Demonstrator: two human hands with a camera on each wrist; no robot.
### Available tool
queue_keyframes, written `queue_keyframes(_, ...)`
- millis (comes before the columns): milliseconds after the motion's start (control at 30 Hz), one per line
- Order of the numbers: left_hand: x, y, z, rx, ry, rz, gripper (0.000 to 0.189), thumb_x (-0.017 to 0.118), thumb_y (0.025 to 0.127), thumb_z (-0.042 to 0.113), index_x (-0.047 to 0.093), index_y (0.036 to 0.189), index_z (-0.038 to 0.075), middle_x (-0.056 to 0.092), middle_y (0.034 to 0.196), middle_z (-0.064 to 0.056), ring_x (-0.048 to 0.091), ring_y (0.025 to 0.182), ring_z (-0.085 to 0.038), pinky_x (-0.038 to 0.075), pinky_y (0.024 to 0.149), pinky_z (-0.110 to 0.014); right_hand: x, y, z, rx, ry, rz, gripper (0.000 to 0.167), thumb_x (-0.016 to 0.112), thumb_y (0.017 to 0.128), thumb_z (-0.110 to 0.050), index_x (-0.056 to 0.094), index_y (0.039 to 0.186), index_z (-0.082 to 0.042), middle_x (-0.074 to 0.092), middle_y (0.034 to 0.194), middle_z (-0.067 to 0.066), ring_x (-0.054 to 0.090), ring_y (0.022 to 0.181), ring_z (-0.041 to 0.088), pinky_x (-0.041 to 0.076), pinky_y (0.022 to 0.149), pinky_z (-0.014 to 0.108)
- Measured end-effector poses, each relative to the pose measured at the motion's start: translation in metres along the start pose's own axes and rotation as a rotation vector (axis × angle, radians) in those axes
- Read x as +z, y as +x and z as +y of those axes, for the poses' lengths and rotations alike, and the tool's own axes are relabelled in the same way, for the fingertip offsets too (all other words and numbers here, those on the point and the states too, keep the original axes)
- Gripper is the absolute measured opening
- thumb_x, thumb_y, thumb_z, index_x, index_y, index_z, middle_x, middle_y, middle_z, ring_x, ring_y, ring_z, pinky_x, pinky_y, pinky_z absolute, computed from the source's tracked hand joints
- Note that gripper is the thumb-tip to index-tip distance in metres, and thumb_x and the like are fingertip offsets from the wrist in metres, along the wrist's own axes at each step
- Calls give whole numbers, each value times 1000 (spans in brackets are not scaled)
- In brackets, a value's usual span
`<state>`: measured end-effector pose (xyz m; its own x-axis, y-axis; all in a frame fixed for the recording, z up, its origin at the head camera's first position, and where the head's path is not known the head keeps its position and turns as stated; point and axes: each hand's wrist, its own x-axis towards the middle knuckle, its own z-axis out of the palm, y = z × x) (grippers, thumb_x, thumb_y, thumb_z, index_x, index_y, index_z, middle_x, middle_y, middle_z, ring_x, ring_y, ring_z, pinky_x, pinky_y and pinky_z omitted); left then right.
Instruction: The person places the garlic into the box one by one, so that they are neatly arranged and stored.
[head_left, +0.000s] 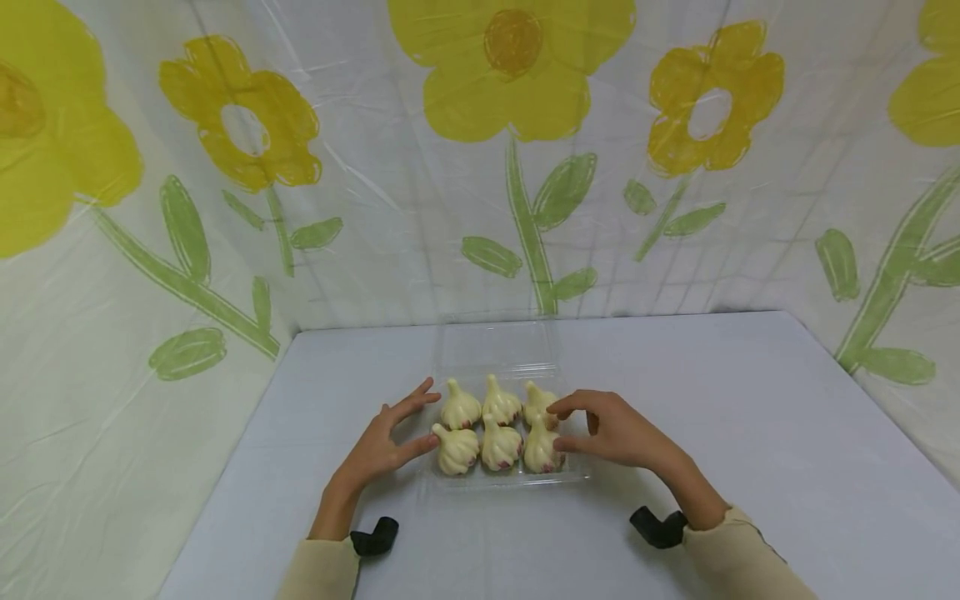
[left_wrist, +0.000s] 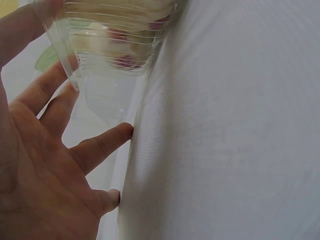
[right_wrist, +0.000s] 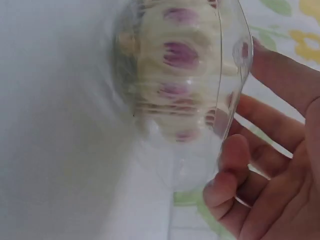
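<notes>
Several cream garlic bulbs with purple marks, among them a front left bulb [head_left: 456, 454] and a front right bulb [head_left: 542, 452], sit in two rows in a clear plastic box [head_left: 510, 481]. Its lid [head_left: 495, 346] is folded back. My left hand [head_left: 382, 442] is at the box's left side, fingers spread; in the left wrist view some fingertips meet the clear rim [left_wrist: 65, 55]. On the right, my right hand [head_left: 618, 429] has thumb and index apart and bent over the right-hand bulbs. Whether they touch a bulb or only the rim [right_wrist: 235, 95] is unclear.
The box stands on a white-covered table [head_left: 750, 433]. Behind it hangs a white curtain [head_left: 390, 250] printed with yellow flowers. Dark wrist mounts [head_left: 660, 527] sit below each hand, near the cream sleeves [head_left: 738, 554].
</notes>
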<state>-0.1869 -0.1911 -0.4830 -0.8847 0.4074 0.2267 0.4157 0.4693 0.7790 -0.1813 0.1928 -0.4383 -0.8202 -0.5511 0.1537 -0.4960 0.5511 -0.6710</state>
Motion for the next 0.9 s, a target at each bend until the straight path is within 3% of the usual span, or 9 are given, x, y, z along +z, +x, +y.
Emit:
queue_keyframes(133,0,0,-1,-3,3,0,60,75,91,31,56,146,14,34,166,-2,36,151,-38,-1,114,-82,-3,4,9,15,31,137,37,79,90,-29,71,124,-16,74,111,10,49,62,4,45,55,23)
queue_keyframes(333,0,1,-2,-3,10,-1,61,75,91,31,56,146,14,33,167,-1,34,152,-37,-1,115,-82,-5,10,29,128,64,274,41,71,97,-32,66,133,-13,70,127,13,64,93,15,53,76,28)
queue_keyframes(533,-1,1,-1,5,6,2,60,75,91,31,56,146,14,34,166,-1,34,152,-37,-1,114,-82,-4,19,51,231,98,293,49,63,101,-39,60,140,-9,66,134,12,64,113,27,52,91,39)
queue_keyframes(900,1,0,-6,10,-12,3,59,75,91,29,56,146,15,34,166,0,34,152,-38,-2,114,-82,-5,48,72,362,108,235,64,55,100,-58,54,146,-13,59,144,12,60,120,33,52,95,50)
